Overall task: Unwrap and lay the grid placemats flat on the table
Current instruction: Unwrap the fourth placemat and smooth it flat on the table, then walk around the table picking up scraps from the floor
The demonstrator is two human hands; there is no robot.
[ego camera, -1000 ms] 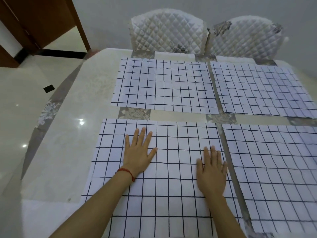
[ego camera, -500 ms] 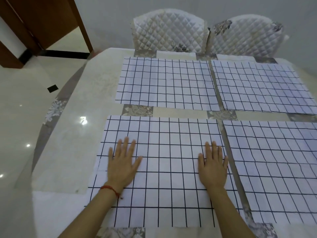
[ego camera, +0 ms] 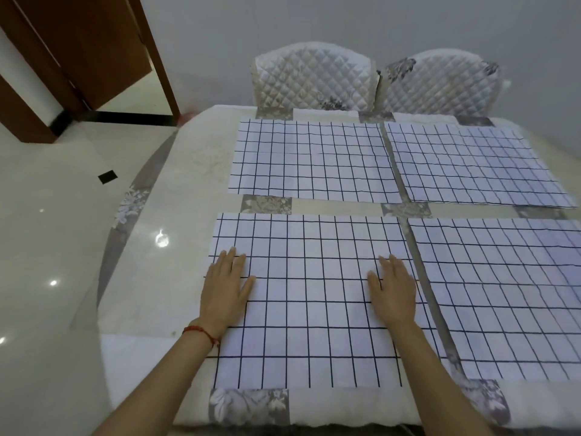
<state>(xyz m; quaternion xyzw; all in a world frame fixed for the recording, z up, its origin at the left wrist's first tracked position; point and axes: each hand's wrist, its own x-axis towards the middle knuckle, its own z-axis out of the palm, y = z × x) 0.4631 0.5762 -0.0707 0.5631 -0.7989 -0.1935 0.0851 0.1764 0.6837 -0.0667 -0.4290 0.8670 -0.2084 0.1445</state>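
Note:
Several white placemats with black grid lines lie flat on the table (ego camera: 151, 278) in two rows. The near left placemat (ego camera: 311, 297) carries both my hands, palms down. My left hand (ego camera: 224, 289), with a red cord at the wrist, rests flat at the mat's left edge, fingers together and extended. My right hand (ego camera: 393, 289) presses flat near the mat's right edge. The near right placemat (ego camera: 500, 294) shows slight ripples. The far left placemat (ego camera: 311, 160) and the far right placemat (ego camera: 471, 165) lie beyond. Neither hand holds anything.
The table has a pale cover with grey floral patches. Two quilted white chairs (ego camera: 314, 80) (ego camera: 440, 81) stand at its far side. A glossy tiled floor and a brown door (ego camera: 81, 48) lie to the left. The table's near edge is just below my forearms.
My left hand slid left across the near left mat to its left edge. My right hand stayed near the right edge. The view pulled back, showing the mat's near edge.

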